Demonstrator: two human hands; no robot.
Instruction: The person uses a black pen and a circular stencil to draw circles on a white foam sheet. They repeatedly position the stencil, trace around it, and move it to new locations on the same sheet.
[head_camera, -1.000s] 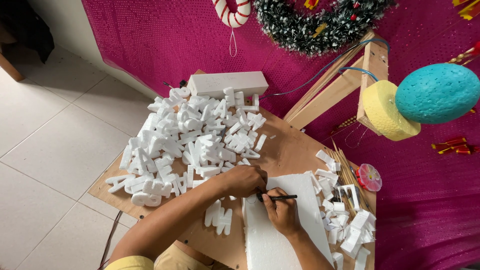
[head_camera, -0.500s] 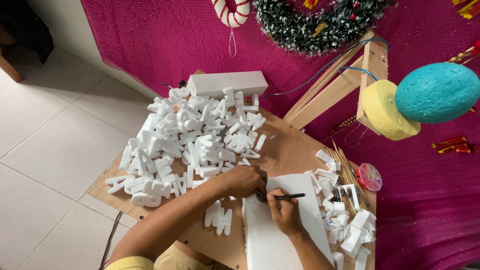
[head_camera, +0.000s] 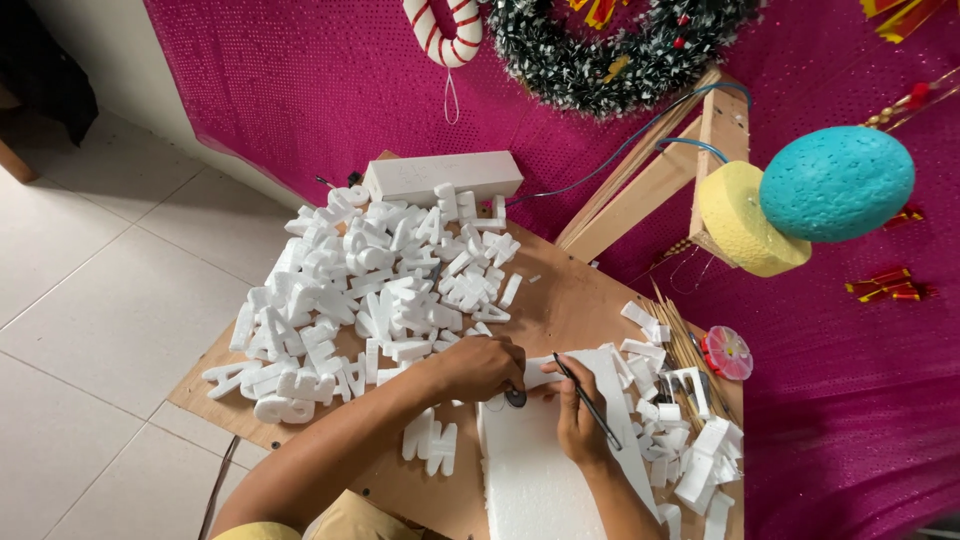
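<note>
While both hands work over the foam sheet, the scene reads as follows.

Left hand: the left hand (head_camera: 478, 366) is curled nearly closed, knuckles up, pressing a small dark round object (head_camera: 515, 397) against the top edge of the white foam sheet (head_camera: 540, 470); what that object is cannot be told from this view.
Right hand: the right hand (head_camera: 577, 420) is closed in a writing grip around a thin dark pen-like tool (head_camera: 588, 402), its tip at the sheet's upper part, just beside the left hand's fingers.
Foam sheet: flat on the wooden board (head_camera: 560, 305), at its near edge, between the two forearms.
Letter pile: a heap of white foam cut-out letters (head_camera: 370, 290) covers the board's left half, well apart from the right hand.
Loose letters: a few foam pieces (head_camera: 430, 440) lie just below the left wrist.
Offcuts: foam scraps (head_camera: 680, 420) sit to the right of the sheet, beside thin wooden sticks (head_camera: 680, 340).
Block: a long white foam block (head_camera: 443, 177) lies at the far edge of the pile.
Backdrop: magenta cloth (head_camera: 300, 90), a dark tinsel wreath (head_camera: 610, 50), a teal foam egg (head_camera: 837, 183) touching a yellow foam piece (head_camera: 738, 225).
</note>
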